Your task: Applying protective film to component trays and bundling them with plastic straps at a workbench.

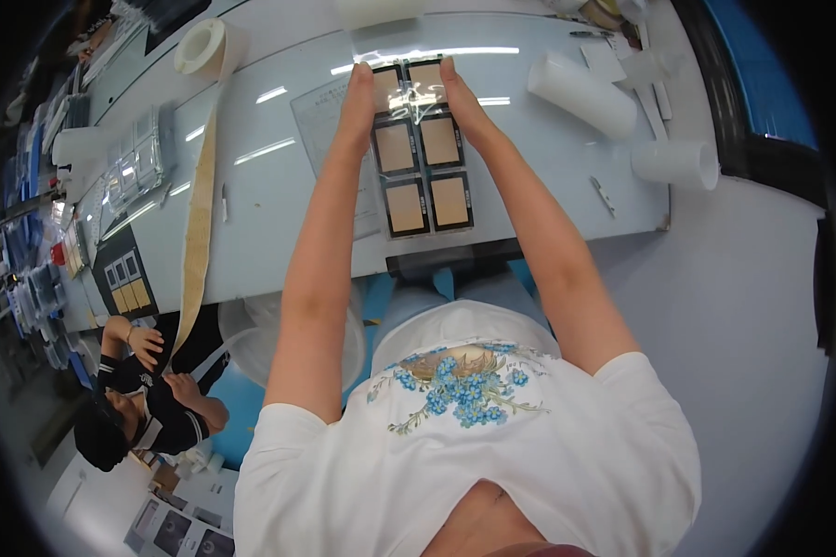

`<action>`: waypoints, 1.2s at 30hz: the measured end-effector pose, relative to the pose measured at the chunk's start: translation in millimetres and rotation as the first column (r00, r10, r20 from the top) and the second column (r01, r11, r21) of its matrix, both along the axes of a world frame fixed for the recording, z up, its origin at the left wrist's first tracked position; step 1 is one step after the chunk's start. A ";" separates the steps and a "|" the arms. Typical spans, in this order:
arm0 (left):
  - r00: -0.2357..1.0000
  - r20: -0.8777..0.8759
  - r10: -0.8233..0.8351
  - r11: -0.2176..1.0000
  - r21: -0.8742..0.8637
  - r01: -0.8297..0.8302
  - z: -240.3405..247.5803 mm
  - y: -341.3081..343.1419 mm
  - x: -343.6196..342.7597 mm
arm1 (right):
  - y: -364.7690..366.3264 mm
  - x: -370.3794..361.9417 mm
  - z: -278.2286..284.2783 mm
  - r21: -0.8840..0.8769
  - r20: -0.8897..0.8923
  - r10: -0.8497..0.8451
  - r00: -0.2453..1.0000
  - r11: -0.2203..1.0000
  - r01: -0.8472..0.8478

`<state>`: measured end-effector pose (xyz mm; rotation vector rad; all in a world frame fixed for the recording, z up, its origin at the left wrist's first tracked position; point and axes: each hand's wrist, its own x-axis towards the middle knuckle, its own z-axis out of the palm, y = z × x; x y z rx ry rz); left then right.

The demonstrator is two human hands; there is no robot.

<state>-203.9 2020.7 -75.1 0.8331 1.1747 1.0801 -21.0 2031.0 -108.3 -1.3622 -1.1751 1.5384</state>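
A clear-wrapped pack of black-framed beige squares (396,146) lies in front of me on the white table (260,186). The squares sit in two columns, and glossy film catches the light over the far ones. My left hand (358,107) presses against the far left side of the pack, thumb at the top. On the opposite side my right hand (463,97) grips the far right edge in the same way. Most fingers of both hands are hidden. Beneath the pack and my left wrist, a flat clear sheet with print (330,121) rests on the tabletop.
Two translucent white rolls (581,93) lie at the right. A pen (603,196) is near the right edge. On the left a tan strip (198,213) runs from a roll (200,48), beside stacked clear trays (135,158). A co-worker (149,399) sits at lower left.
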 end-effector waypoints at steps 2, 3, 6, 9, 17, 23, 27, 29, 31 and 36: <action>0.998 -0.009 0.069 0.998 -0.008 -0.069 -10.6 3.0 -10.3 | 4.0 -9.9 0.8 0.027 0.052 -0.010 0.999 1.000 0.009; 0.997 0.042 0.072 0.997 -0.001 -0.072 -11.5 3.7 -6.3 | 3.3 -4.9 1.2 0.045 0.077 -0.023 0.997 0.999 0.020; 0.978 -0.186 0.096 0.993 0.087 -0.081 -17.3 -9.3 -22.5 | -6.7 -4.8 27.3 -0.036 -0.247 0.206 0.947 0.975 -0.221; 0.683 -0.694 0.226 0.836 0.498 0.230 1.3 -46.5 -4.9 | -30.4 20.4 25.0 0.285 0.143 0.024 0.989 0.956 -0.064; 0.207 -0.978 0.013 0.579 0.176 0.796 37.2 -184.1 -12.0 | -159.8 49.9 79.7 0.469 0.767 0.199 0.610 0.475 -0.745; 0.157 -0.986 0.047 0.576 0.156 0.803 31.0 -183.7 -17.9 | -174.3 48.9 61.9 0.393 0.845 0.130 0.518 0.506 -0.768; 0.143 -0.981 0.133 0.556 0.193 0.809 27.2 -184.3 -18.6 | -177.9 44.8 67.6 0.395 0.868 0.081 0.491 0.488 -0.779; 0.144 -0.979 0.146 0.558 0.202 0.805 24.2 -186.6 -18.9 | -178.1 42.1 71.2 0.391 0.881 0.055 0.470 0.474 -0.789; 0.142 -0.977 0.161 0.563 0.210 0.799 21.1 -190.2 -18.9 | -175.2 38.7 74.6 0.351 0.925 -0.022 0.379 0.426 -0.834; 0.130 -0.973 0.190 0.599 0.220 0.770 19.2 -195.6 -17.2 | -104.9 12.9 90.7 0.484 0.848 -0.001 0.531 0.413 -0.772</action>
